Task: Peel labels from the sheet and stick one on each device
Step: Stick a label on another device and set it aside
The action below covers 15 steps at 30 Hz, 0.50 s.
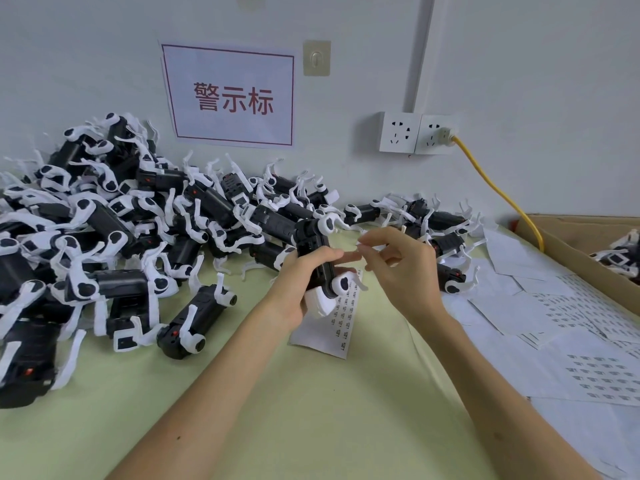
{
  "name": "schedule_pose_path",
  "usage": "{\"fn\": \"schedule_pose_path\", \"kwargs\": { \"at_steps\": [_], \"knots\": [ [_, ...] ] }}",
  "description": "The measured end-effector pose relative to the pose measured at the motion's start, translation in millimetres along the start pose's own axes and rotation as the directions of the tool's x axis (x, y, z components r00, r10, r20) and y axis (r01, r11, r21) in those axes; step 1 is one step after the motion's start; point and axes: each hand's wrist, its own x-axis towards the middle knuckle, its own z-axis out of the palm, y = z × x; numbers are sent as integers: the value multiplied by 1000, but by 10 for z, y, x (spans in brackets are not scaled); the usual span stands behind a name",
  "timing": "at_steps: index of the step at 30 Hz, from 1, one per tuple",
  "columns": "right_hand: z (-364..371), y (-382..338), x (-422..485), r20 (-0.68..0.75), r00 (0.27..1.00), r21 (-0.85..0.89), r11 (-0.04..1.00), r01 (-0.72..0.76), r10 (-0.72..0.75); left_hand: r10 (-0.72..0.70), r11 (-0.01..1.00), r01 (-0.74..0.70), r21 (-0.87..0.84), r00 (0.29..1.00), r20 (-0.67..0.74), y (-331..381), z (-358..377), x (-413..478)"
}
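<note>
Our arms cross the bench (311, 410); the left hand (301, 277) has its fingers clamped round a device (317, 249) above the label sheet (341, 329), partly hiding it. The right hand (398, 268) has thumb and forefinger meeting at the tips just beside the device; any label between them is too small to tell.

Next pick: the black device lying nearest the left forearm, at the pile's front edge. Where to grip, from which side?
Grip the device across its black body, mid-length, coming from above on the bare table side. The body is a long block lying flat and diagonal; its thin white arms stick up and would likely snag neighbours.
</note>
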Motion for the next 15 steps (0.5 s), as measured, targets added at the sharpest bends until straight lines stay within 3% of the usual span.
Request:
{"fn": "schedule_pose_path", "kwargs": {
  "at_steps": [11,15],
  "knots": [
    [0,-23,15,18,1000,9,1000,-2,2,18,991,-8,-135,997,70,42,-8,-40],
    [5,34,18,23,1000,-12,1000,-16,17,19,991,-15,-130,999,26,53,-8,-40]
  ]
}}
